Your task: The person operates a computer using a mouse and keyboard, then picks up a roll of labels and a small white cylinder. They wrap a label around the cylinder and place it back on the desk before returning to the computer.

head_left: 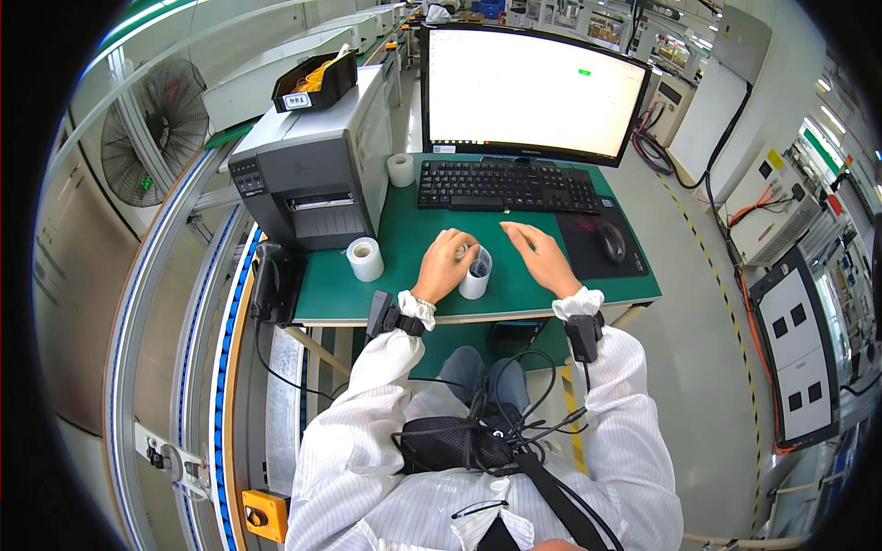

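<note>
A roll of white labels (474, 287) stands near the front edge of the green table (404, 225). Its core looks dark and partly see-through from above. My left hand (445, 267) is curled against the roll's left upper rim, fingers closed on it; part of the grip is hidden. To the right of the roll, my right hand (542, 258) hovers over the table with its fingers stretched out. Nothing shows in it, and it is apart from the roll.
A label printer (317, 184) stands at the left, with a black bin (317, 84) on top. Two more white rolls (365, 260) are beside it. A keyboard (507, 186), monitor (533, 92) and mouse (611, 242) sit beyond my hands. A handheld scanner (273, 280) rests at the left edge.
</note>
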`<state>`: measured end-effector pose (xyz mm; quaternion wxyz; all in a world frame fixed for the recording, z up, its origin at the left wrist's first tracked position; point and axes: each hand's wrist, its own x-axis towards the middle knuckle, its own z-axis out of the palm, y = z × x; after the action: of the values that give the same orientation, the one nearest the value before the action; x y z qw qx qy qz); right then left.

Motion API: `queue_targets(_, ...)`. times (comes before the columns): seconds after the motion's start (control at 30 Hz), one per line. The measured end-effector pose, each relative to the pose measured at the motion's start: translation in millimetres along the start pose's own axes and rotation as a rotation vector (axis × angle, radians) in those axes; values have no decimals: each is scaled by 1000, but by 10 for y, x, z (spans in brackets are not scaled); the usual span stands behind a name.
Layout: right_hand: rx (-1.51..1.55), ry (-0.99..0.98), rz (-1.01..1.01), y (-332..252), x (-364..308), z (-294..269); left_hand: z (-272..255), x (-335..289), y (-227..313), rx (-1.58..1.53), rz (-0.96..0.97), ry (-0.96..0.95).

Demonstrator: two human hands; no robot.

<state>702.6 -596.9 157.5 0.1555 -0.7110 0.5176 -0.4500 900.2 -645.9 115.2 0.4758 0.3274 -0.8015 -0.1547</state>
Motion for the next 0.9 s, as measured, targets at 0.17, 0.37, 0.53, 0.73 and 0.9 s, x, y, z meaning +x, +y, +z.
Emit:
queue_targets(0.17,-60,-203,48,34,202,112,36,61,4,47,57,-7)
queue_targets(0.37,-344,-231,66,-41,233,223,68,122,-54,67,60,-33)
queue_targets(0.53,-443,-230,-22,-80,250,226,73,153,-73,94,7,-90)
queue_targets(0.73,-473,-230,-18,-53,275,217,65,173,-36,82,-9,-101)
queue_targets(0.9,-439,-229,-97,-34,280,205,82,147,-78,73,7,-80)
